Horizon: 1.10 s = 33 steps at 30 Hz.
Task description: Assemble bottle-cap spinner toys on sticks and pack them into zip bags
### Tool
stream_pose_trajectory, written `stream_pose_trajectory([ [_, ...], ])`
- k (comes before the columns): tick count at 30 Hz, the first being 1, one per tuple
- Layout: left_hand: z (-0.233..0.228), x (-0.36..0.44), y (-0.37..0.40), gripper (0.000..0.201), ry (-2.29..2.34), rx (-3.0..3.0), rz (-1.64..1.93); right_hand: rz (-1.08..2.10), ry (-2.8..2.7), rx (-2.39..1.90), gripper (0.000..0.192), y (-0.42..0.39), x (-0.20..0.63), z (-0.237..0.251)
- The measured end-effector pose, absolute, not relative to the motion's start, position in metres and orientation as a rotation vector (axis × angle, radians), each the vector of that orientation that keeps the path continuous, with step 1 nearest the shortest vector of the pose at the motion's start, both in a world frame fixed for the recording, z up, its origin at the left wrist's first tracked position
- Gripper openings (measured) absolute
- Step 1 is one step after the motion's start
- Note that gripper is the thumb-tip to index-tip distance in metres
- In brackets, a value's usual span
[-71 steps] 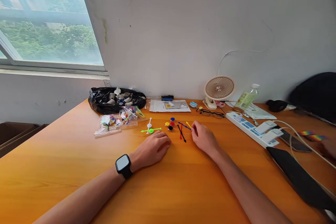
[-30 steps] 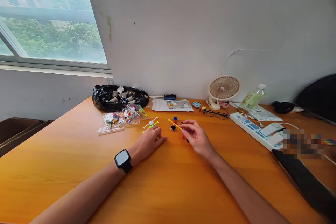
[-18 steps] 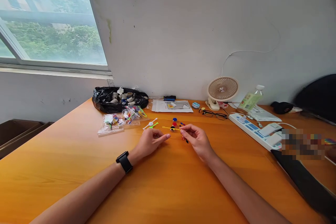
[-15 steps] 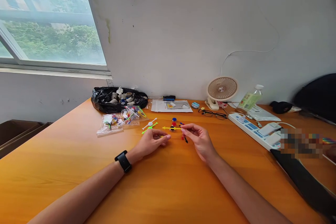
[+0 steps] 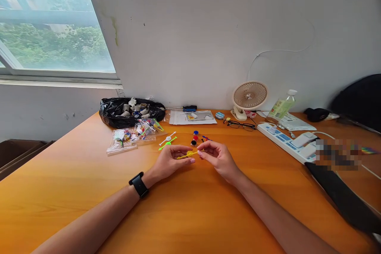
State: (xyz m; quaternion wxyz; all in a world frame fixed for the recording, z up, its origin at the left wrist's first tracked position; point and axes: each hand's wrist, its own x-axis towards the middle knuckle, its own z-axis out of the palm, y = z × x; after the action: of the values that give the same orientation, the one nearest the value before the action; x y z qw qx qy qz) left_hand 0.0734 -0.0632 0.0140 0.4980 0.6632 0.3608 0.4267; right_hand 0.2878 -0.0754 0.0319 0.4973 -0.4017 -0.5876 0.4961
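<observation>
Your right hand [image 5: 218,156] pinches one end of a thin yellow plastic arrow stick [image 5: 187,154], and your left hand [image 5: 170,161] has closed its fingertips on a small yellow round disc [image 5: 189,153] sitting on that stick, so both hands now meet just above the orange wooden table [image 5: 190,210]. About 2.4 s ago both hands lay flat on the table with nothing in them; since then your right hand lifted the stick out of the scattered parts and swung it across to your left, which picked up the disc. From this I judge that you have reached the joining step on this yellow pair, though whether the disc is fully seated on the stick is too small to tell.

Just beyond your fingers lie loose red, blue and black plastic caps and sticks [image 5: 196,139], and further left a white cross-shaped piece over a green one [image 5: 167,141], already assembled by the look of it. 2 clear plastic bags of coloured parts [image 5: 131,138] lie near the black plastic bag [image 5: 131,111].
</observation>
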Motion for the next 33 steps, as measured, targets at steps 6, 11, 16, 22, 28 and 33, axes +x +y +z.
stream_pose_trajectory([
  [6,0.016,0.074,-0.067,0.038,0.832,1.628,1.039,1.091,-1.562,-0.961,0.018,-0.077,0.287,0.035],
  [11,0.017,0.074,-0.068,0.034,0.888,1.736,1.092,0.948,-1.677,-0.982,0.012,-0.078,0.288,0.034],
  [16,0.018,0.072,-0.067,0.027,0.923,1.897,1.148,0.843,-1.777,-1.001,0.008,-0.076,0.29,0.031],
  [22,0.015,0.069,-0.067,0.018,0.958,2.105,1.13,0.683,-1.894,-0.922,0.01,-0.079,0.29,0.029],
  [28,0.018,0.068,-0.064,0.016,1.058,2.124,1.082,0.57,-1.911,-0.972,0.01,-0.081,0.29,0.037],
  [33,0.022,0.063,-0.06,0.015,1.119,2.24,1.038,0.399,-1.855,-1.252,0.013,-0.064,0.309,0.031],
])
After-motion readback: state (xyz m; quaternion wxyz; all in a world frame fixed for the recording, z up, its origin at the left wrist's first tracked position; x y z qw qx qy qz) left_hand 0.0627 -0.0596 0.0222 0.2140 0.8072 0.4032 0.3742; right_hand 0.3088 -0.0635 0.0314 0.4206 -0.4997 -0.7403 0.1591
